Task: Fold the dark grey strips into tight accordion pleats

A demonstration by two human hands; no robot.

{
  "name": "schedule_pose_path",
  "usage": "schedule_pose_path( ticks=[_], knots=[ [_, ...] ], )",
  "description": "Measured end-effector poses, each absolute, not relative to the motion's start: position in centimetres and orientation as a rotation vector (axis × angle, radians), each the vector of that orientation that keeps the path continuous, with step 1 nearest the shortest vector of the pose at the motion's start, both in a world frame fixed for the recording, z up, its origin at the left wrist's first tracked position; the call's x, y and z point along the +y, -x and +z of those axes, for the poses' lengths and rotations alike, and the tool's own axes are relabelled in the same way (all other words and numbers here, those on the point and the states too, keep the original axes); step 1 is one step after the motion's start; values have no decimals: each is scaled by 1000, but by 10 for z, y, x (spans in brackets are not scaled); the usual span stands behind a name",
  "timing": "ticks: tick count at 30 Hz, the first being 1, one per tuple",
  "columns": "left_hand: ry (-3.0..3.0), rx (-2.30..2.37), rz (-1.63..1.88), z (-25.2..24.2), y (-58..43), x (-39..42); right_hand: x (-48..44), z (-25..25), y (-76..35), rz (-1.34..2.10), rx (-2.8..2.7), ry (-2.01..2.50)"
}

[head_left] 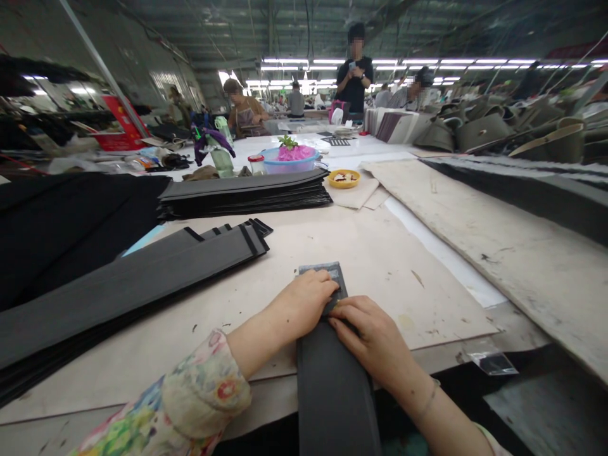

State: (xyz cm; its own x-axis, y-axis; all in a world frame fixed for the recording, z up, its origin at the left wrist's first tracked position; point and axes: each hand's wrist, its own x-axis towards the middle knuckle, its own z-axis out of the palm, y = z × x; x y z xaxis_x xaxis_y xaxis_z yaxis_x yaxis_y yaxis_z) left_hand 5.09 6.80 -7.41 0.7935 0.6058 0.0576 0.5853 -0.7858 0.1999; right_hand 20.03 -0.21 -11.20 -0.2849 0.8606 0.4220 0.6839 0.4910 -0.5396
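A long dark grey strip (pixel 335 392) of flat material runs from the near edge of the table away from me. Its far end shows a paler, greyish patch (pixel 327 269). My left hand (pixel 311 301) lies over the strip near that end, fingers bent and pressed together on it. Close beside it, my right hand (pixel 373 329) pinches the strip at its right side, thumb and fingertips together. A seam or fold crosses the strip between the two hands, partly covered by the fingers.
To the left lies a stack of similar strips (pixel 199 253); another pile (pixel 247 190) sits farther back. Beyond are a yellow dish (pixel 343 178), a blue basin (pixel 291 163) and a jar (pixel 257 166). Black fabric (pixel 80 221) covers the far left. A large beige board (pixel 494 240) extends right. Several people work behind.
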Motion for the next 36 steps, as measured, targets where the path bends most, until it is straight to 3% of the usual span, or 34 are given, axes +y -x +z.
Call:
schedule_pose_path(
  ticks=[7, 15, 25, 36],
  knots=[
    [-2918, 953, 121, -78, -54, 57, 0, -113, -200, 352, -2050, 1269],
    [-2669, 1010, 303, -81, -26, 64, -1, -105, -196, 300, -2109, 1349],
    [-2469, 1056, 411, -81, -4, 64, 17, -96, -186, 22, -2238, 1428],
    [-2723, 1036, 325, -84, -2, 59, 25, -93, -179, 120, -2370, 1324]
  ],
)
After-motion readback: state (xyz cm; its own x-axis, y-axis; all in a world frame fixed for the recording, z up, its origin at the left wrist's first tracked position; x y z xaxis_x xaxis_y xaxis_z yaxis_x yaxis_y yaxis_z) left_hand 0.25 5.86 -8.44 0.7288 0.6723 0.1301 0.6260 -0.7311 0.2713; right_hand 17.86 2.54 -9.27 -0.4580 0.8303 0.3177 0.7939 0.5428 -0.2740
